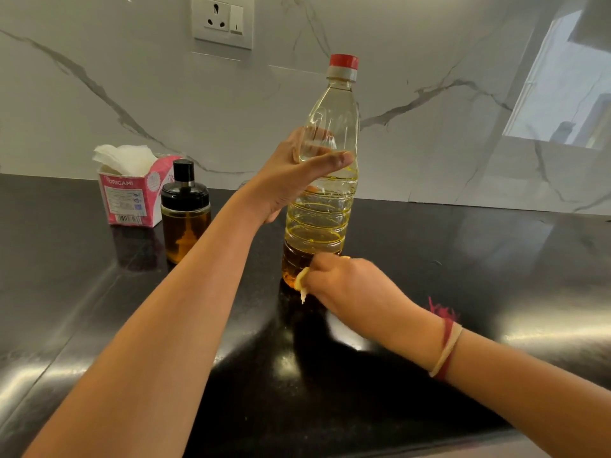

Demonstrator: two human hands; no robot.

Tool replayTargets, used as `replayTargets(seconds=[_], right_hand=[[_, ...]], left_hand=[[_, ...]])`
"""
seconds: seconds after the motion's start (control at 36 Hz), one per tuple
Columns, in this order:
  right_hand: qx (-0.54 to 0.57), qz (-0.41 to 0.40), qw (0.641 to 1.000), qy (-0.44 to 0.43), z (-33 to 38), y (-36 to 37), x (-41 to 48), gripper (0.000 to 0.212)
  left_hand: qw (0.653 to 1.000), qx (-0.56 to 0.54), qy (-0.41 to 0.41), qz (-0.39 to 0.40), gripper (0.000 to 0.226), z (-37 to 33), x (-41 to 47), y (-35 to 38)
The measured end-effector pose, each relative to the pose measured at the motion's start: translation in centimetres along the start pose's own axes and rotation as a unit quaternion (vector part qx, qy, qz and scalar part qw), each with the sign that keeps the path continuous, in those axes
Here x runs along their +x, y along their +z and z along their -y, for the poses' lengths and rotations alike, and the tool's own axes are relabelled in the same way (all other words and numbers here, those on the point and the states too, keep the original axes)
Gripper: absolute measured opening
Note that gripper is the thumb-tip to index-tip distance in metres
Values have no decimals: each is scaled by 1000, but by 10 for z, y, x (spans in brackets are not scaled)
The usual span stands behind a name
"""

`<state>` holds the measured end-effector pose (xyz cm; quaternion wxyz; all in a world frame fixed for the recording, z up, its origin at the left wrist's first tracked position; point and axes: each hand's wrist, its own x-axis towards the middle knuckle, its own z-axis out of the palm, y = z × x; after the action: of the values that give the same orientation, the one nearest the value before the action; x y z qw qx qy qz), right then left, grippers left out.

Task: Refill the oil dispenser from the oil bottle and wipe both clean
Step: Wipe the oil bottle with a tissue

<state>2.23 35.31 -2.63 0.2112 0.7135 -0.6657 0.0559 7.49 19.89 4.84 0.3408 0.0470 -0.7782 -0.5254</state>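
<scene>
Clear plastic oil bottle (pixel 325 180), capped, upright on the counter (pixel 463 266): left hand (pixel 291 173) wraps its waist; right hand (pixel 344 279) pinches a tissue (pixel 301 281) against the base. Likely slippery, squeezable; ribbed waist grips best.

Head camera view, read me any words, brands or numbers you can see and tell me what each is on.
"ORIGAMI": on the pink tissue box.
Fine print and barcode on that box's label: too small to read.
Oil bottle, oil dispenser, wall socket: no readable text.
</scene>
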Motion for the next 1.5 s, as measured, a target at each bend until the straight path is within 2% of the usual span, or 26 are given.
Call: replayTargets(seconds=[0.08, 0.19, 0.28, 0.42, 0.58, 0.64, 0.69, 0.81, 0.89, 0.97, 1.08, 1.17, 1.22, 1.28, 1.33, 1.39, 1.5], right_hand=[[-115, 12, 991, -66, 18, 1, 9, 7], [-169, -4, 980, -105, 23, 3, 20, 13], [-171, 30, 978, -113, 19, 8, 13, 13], [-125, 38, 986, -108, 7, -1, -11, 21], [-131, 87, 979, -127, 15, 0, 6, 20], [-117, 96, 982, -112, 16, -1, 7, 23], [-96, 64, 990, -79, 13, -1, 1, 22], [8, 26, 999, 25, 0, 2, -11, 8], [107, -18, 988, 105, -6, 5, -8, 10], [171, -51, 972, 152, -6, 7, -7, 4], [234, -133, 938, 219, -18, 8, -15, 13], [298, -131, 895, 304, -37, 14, -10, 15], [389, -101, 841, 361, -52, 20, -2, 12], [523, -77, 757, 385, -67, 26, 6, 9], [606, -42, 697, 380, -84, 30, 15, 6], [649, 7, 672, 355, -100, 30, 27, 20], [701, 105, 648, 279, -114, 32, 54, 28]], left_hand=[[1000, 2, 0, 1, 66, -1, -1, 0], [1000, 2, -3, 3, 69, -1, -2, 1], [1000, 6, -8, 9, 73, -2, -3, 0], [1000, 12, -14, 11, 75, -3, -3, 0], [1000, 12, -21, 8, 76, -4, -3, 1], [1000, 13, -23, 8, 76, -4, -4, 1], [1000, 14, -26, 10, 76, -4, -4, 0], [1000, 14, -27, 9, 77, -4, -2, 1], [999, 7, -30, 7, 78, -3, -1, 0], [1000, -2, -30, 8, 77, -2, -1, 1], [1000, -5, -28, 8, 77, -3, -1, 1], [1000, -6, -28, 10, 77, -3, 0, 1], [1000, -8, -26, 12, 75, -2, 0, 1], [1000, -8, -23, 13, 73, -1, 0, 2], [1000, -8, -22, 13, 73, -1, 0, 2], [1000, -8, -22, 13, 74, -2, 0, 2], [1000, 1, -19, 6, 76, 0, 1, 3]])
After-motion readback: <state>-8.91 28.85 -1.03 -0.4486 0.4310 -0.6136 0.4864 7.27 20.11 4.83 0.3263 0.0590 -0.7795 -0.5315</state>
